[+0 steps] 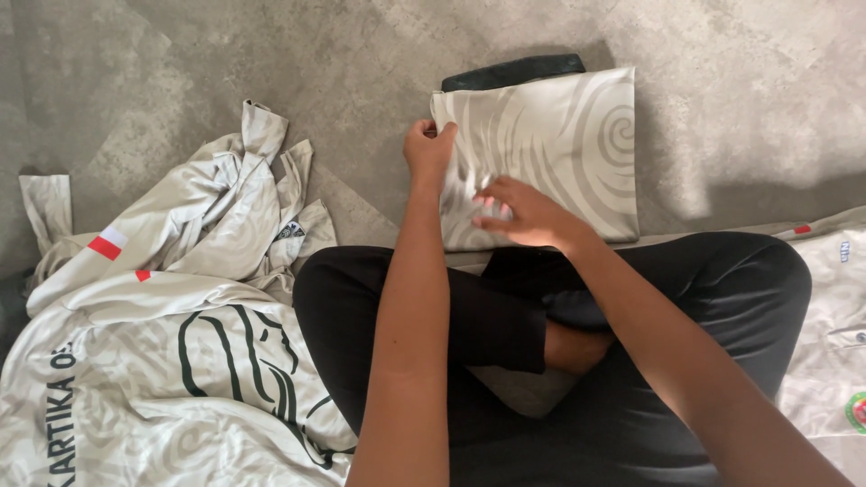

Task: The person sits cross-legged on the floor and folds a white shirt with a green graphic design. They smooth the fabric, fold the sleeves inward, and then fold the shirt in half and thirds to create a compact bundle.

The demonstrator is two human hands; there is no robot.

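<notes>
The folded shirt, pale grey with a swirl pattern, lies on the grey floor just in front of the person's crossed legs in black trousers. The left hand pinches the shirt's upper left corner, fingers closed on the cloth. The right hand lies flat and open on its lower part. A heap of similar shirts lies on the left, and a dark cloth shows behind the folded shirt.

The folded shirt is pale grey-cream with big soft swirls and a dark collar. The pile of shirts is the same swirly cream, with dark green lines and small red patches. The trousers are black. The floor is grey.
</notes>
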